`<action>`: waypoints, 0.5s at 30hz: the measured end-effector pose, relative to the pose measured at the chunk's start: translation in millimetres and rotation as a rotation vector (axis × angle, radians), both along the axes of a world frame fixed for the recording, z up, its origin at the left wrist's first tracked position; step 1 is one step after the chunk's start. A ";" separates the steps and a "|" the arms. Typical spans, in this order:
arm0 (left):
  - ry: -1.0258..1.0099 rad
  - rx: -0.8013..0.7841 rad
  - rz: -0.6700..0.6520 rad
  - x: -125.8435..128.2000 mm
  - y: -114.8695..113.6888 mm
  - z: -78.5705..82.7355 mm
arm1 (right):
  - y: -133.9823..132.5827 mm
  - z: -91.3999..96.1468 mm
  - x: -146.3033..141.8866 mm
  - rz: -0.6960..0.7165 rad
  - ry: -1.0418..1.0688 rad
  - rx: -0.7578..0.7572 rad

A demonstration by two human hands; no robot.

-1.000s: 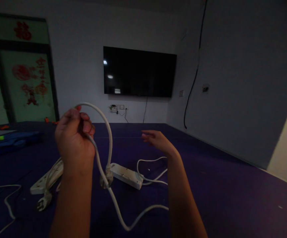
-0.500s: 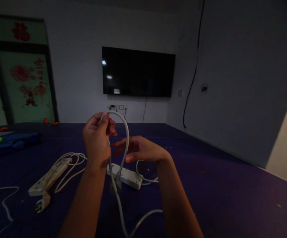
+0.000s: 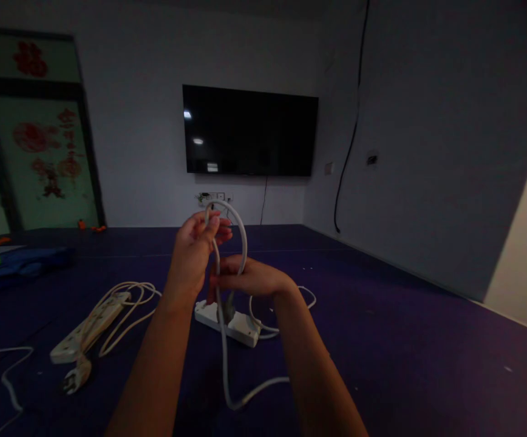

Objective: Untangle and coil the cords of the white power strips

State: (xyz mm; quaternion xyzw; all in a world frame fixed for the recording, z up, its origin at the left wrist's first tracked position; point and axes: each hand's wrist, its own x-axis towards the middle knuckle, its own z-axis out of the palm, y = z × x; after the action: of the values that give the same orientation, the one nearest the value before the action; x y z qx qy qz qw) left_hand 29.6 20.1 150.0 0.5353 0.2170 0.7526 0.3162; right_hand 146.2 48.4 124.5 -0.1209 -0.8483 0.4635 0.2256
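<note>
My left hand (image 3: 197, 249) is raised at chest height and pinches the top of a loop of white cable (image 3: 243, 240). My right hand (image 3: 249, 279) sits just below it, fingers closed round the lower part of the same loop, near the plug end that hangs there. From the hands the cable drops to the dark purple floor (image 3: 382, 340) and curves right. It runs to a white power strip (image 3: 229, 321) lying flat just beyond my hands.
A second white power strip (image 3: 88, 325) with its coiled cord and plug lies at the left. Another loose white cord (image 3: 3, 373) trails at the far left. A blue object (image 3: 22, 261) lies further back left. A dark TV (image 3: 249, 130) hangs on the far wall.
My left hand moved right and toward the middle with the cable loop. My right hand, open and apart a second ago, came in and closed on the loop below it.
</note>
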 end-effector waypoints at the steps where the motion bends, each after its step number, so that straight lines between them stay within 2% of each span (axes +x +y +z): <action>1: 0.073 -0.032 -0.015 -3.6 4.6 -1.9 | 0.7 2.1 5.0 -0.081 0.066 -0.010; 3: 0.267 -0.091 -0.026 -11.0 16.9 -8.9 | 1.4 7.0 18.2 -0.278 0.253 -0.026; 5: 0.551 -0.157 0.000 -16.9 33.1 -21.4 | 0.8 12.0 35.0 -0.483 0.469 -0.034; 7: 0.975 -0.260 0.077 -18.3 50.9 -39.0 | -1.3 16.3 54.1 -0.699 0.653 -0.025; 9: 1.419 -0.418 0.127 -13.7 66.3 -58.7 | -4.8 19.2 74.1 -0.883 0.743 -0.004; 12: 1.563 -0.552 0.056 2.8 78.4 -83.8 | -10.4 20.0 101.1 -1.170 0.711 0.066; 15: 1.704 -0.594 -0.092 20.6 78.8 -97.4 | -13.5 18.1 119.5 -1.382 0.624 0.117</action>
State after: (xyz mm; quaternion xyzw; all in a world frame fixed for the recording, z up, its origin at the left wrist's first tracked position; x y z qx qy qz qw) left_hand 50.2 98.9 52.6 0.8158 0.5414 0.0007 0.2033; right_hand 265.7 34.9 142.5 -0.4760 -0.4994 0.1838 0.7001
